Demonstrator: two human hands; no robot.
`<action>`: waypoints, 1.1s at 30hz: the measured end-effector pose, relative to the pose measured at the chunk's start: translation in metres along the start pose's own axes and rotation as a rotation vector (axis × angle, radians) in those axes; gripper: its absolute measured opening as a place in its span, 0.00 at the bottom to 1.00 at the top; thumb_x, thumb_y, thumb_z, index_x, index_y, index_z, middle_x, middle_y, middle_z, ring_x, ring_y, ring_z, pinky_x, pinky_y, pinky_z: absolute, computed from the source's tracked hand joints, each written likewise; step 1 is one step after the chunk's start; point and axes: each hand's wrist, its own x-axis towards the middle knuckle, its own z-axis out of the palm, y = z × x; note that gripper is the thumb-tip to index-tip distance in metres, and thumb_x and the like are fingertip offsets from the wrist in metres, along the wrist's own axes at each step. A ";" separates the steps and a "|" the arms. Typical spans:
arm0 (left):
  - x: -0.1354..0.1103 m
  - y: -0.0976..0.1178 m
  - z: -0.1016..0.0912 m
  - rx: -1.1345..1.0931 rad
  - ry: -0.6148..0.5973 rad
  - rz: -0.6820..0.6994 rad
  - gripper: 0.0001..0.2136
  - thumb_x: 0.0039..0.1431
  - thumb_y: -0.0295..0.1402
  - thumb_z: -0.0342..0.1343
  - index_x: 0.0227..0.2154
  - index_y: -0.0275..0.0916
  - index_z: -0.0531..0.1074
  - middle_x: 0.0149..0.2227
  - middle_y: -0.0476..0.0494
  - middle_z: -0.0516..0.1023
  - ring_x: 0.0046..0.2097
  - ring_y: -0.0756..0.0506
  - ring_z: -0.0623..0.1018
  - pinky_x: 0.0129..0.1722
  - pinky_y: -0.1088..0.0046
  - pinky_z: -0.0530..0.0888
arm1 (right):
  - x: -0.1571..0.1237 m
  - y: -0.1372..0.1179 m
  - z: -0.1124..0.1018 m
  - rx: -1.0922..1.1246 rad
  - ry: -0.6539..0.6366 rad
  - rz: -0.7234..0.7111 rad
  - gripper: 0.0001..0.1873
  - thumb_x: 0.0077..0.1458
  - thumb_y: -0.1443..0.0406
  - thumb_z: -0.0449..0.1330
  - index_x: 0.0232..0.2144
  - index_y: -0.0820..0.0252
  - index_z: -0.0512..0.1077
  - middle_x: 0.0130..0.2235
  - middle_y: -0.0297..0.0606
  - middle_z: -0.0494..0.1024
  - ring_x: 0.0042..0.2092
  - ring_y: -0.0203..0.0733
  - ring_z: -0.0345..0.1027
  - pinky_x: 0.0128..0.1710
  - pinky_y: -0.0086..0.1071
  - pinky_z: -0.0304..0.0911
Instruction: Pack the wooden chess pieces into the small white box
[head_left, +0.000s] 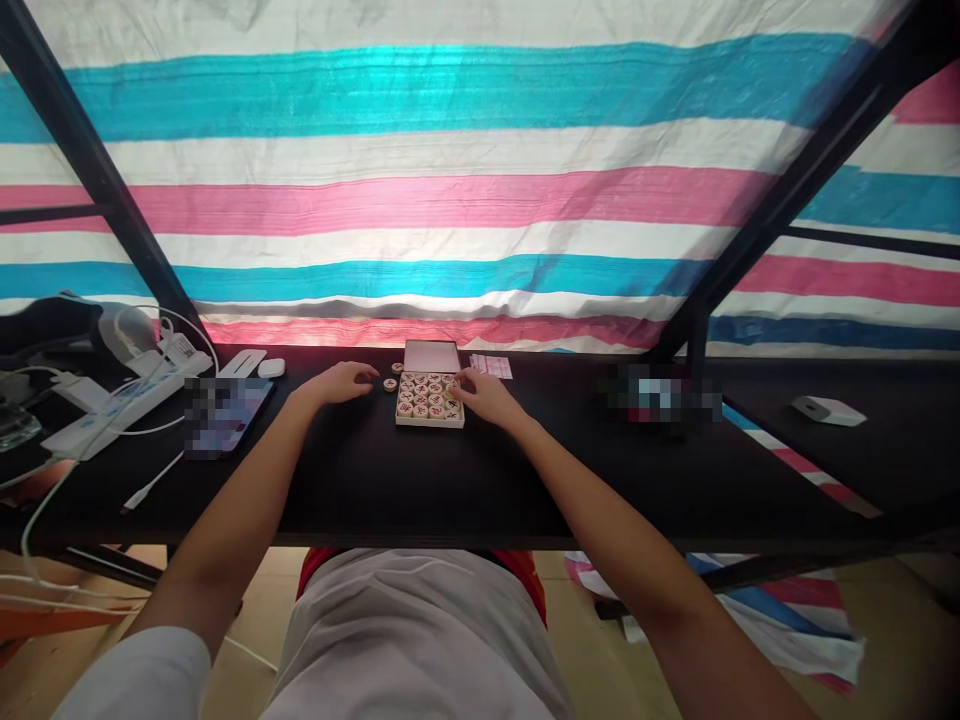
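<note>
An open white box (430, 422) stands on the black desk, its lid (432, 357) raised at the back. Rows of round xiangqi pieces (420, 399) with red and dark characters fill it. My right hand (486, 396) reaches over the box's right side, thumb and fingers curled about a xiangqi piece at the edge; the fingertips partly cover it. Left of the box lie two loose xiangqi pieces, one nearer (390, 385) and one farther (397, 368). My left hand (343, 382) hovers just left of them, fingers stretched out and apart, holding nothing.
On the left are a white power strip (131, 405) with cables, a phone (229, 420) and a small white case (271, 368). A pink-printed paper (491, 366) lies behind my right hand. Right stand a blurred object (656, 398) and a white adapter (829, 411). Striped sheeting (450, 200) hangs behind.
</note>
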 end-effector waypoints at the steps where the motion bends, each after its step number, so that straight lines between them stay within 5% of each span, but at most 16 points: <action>1: 0.001 0.001 0.003 -0.013 -0.011 0.009 0.20 0.53 0.40 0.51 0.49 0.44 0.71 0.48 0.47 0.76 0.46 0.43 0.75 0.46 0.72 0.70 | 0.000 0.000 0.000 0.008 0.002 -0.002 0.16 0.55 0.56 0.56 0.41 0.59 0.71 0.35 0.38 0.75 0.36 0.40 0.67 0.38 0.31 0.60; 9: 0.009 0.026 0.022 0.107 0.150 -0.007 0.17 0.57 0.48 0.47 0.37 0.42 0.74 0.40 0.44 0.77 0.41 0.43 0.75 0.37 0.72 0.69 | 0.001 0.003 -0.010 0.002 0.020 0.032 0.12 0.60 0.63 0.50 0.41 0.59 0.72 0.38 0.40 0.77 0.41 0.43 0.69 0.42 0.34 0.60; 15: 0.013 0.029 0.028 0.192 0.145 0.085 0.12 0.57 0.41 0.48 0.24 0.40 0.70 0.32 0.44 0.75 0.38 0.44 0.74 0.35 0.72 0.68 | 0.001 0.007 -0.008 -0.015 -0.030 0.008 0.11 0.58 0.66 0.51 0.40 0.58 0.72 0.38 0.40 0.77 0.39 0.42 0.69 0.41 0.33 0.60; 21: 0.015 0.026 0.032 0.080 0.190 0.088 0.11 0.56 0.40 0.50 0.38 0.42 0.71 0.40 0.45 0.76 0.40 0.44 0.74 0.36 0.71 0.69 | 0.000 0.007 -0.006 0.002 -0.031 -0.002 0.09 0.57 0.66 0.53 0.38 0.58 0.72 0.35 0.38 0.76 0.37 0.40 0.68 0.39 0.31 0.60; 33: 0.020 0.016 0.035 0.031 0.155 0.155 0.12 0.56 0.38 0.50 0.39 0.42 0.72 0.43 0.45 0.75 0.45 0.43 0.72 0.45 0.69 0.68 | -0.003 -0.002 -0.012 -0.019 -0.053 -0.061 0.10 0.55 0.70 0.53 0.35 0.61 0.74 0.36 0.39 0.74 0.37 0.38 0.66 0.41 0.30 0.59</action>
